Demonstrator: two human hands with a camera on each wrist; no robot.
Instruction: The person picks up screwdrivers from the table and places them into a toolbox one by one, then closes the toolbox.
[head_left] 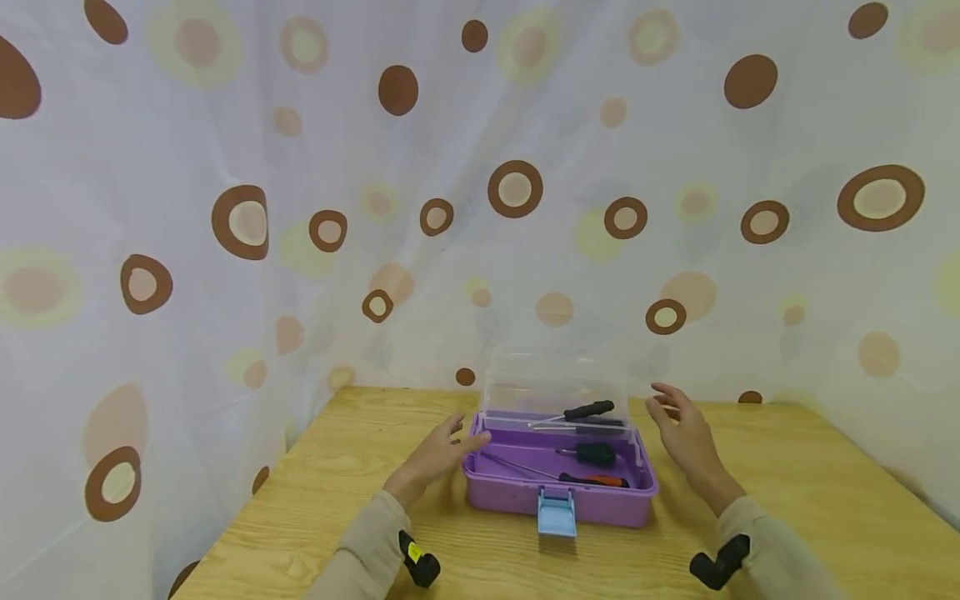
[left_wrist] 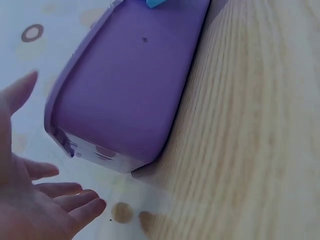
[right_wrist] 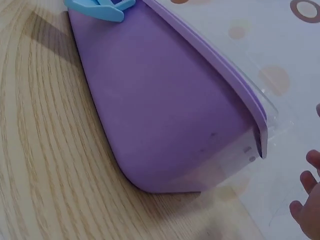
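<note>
Purple plastic toolbox [head_left: 558, 487] sits on the wooden table [head_left: 787, 500] between both hands, clear lid [head_left: 555, 379] already raised, screwdrivers [head_left: 592, 454] lying inside untouched; left hand [head_left: 442, 454] and right hand [head_left: 686, 433] flank it, fingers spread, gripping nothing; closing it looks left to do.

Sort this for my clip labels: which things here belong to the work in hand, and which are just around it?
In hand:
- purple box, clear lid raised
- blue latch
- screwdrivers inside
- left hand, open, beside the box's left end
- right hand, open, by the right end

Just around:
- wooden table
- spotted curtain
</note>
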